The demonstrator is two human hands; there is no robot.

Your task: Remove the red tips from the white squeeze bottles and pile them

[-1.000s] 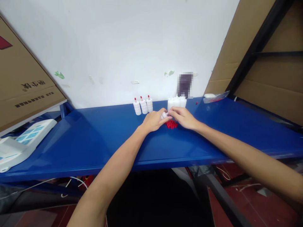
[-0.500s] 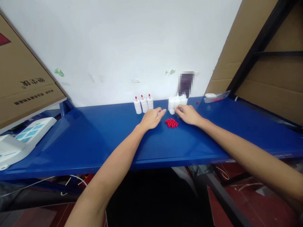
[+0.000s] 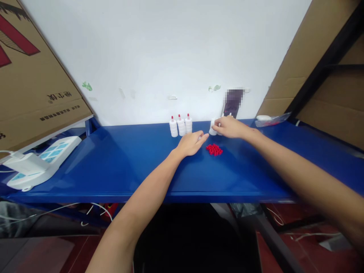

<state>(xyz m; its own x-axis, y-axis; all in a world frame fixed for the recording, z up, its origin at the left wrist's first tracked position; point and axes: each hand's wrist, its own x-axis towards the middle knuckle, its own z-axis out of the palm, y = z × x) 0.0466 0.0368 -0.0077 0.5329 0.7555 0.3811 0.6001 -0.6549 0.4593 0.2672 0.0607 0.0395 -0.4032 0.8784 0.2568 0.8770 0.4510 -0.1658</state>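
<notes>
My left hand (image 3: 193, 143) rests low over the table with its fingers curled in. A small whitish thing shows between thumb and fingers, too small to name. My right hand (image 3: 229, 126) has its thumb and fingers closed at the side of a white plastic bottle (image 3: 212, 129), and it hides most of the other white bottles behind it. A pile of small red caps (image 3: 214, 149) lies between and in front of my hands. Left of them stand three upright white bottles (image 3: 181, 127) with pointed nozzles and red tips.
On the blue table (image 3: 127, 159), a white power strip (image 3: 57, 155) with a plug lies at the left. A clear plastic bag (image 3: 273, 120) is at the back right. A dark phone-like object (image 3: 233, 103) leans against the wall. Cardboard (image 3: 42, 83) stands at both sides.
My right hand has moved back and up against the white bottles, covering more of them. My left hand keeps its curled pose near the red pile. The whole view has shifted rightward.
</notes>
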